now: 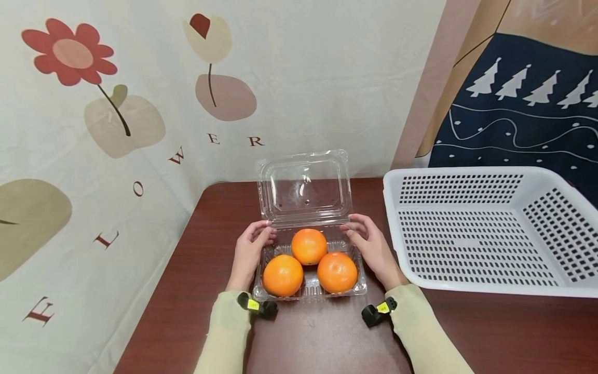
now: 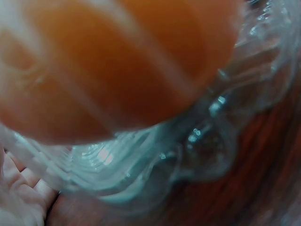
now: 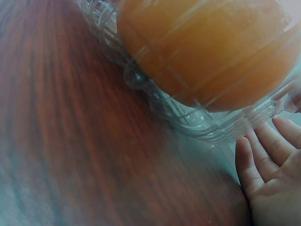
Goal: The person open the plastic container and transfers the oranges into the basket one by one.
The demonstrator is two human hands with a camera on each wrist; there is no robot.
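A clear plastic clamshell box [image 1: 308, 297] sits on the table with its lid [image 1: 303, 189] raised at the back. Inside lie three oranges: one at the back [image 1: 309, 246], one front left [image 1: 283, 275] and one front right [image 1: 337, 272]. My left hand [image 1: 248, 250] touches the box's rear left corner by the hinge. At the rear right corner, my right hand [image 1: 374, 249] rests its fingertips against the box. In the right wrist view, the right hand's fingers [image 3: 270, 155] look fairly straight along the plastic wall. Only part of the left hand [image 2: 23, 197] shows in the left wrist view.
A large white plastic basket [image 1: 406, 259] with a slotted bottom stands on the right, close to my right hand. The dark red wooden table [image 1: 187, 291] ends at a printed cloth [image 1: 327, 93] behind and to the left. Each wrist carries a small black camera.
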